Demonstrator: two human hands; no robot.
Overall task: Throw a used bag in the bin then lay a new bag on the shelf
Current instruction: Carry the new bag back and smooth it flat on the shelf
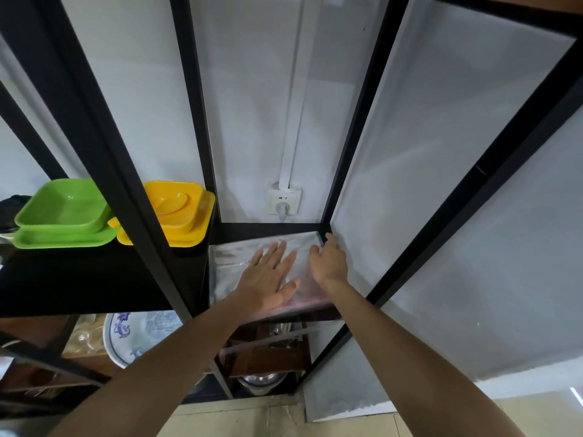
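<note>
The new bag (230, 263), clear plastic with a reddish strip along its near edge, lies flat on the narrow shelf (315, 312) in the right bay of the black rack, filling most of that board. The left hand (268, 279) rests palm-down on its middle, fingers straight and spread, pressing it flat. The right hand (329, 261) sits at the bag's far right corner with fingers bent; whether it pinches the plastic or only pushes it into the corner I cannot tell, since the fingertips are turned away from the camera.

By my reading the laying step is in hand and nearly done; no bin or used bag is in view. The next move calls for smoothing the far right corner square against the frame, then lifting both hands straight off so the light film does not drag.

Room is tight: black uprights (350, 143) stand at the far corners, a wall socket (284, 201) sits just beyond the far edge, and yellow dishes (179, 212) and green dishes (63, 216) stand on the left shelf. Open space is toward the near side only.
</note>
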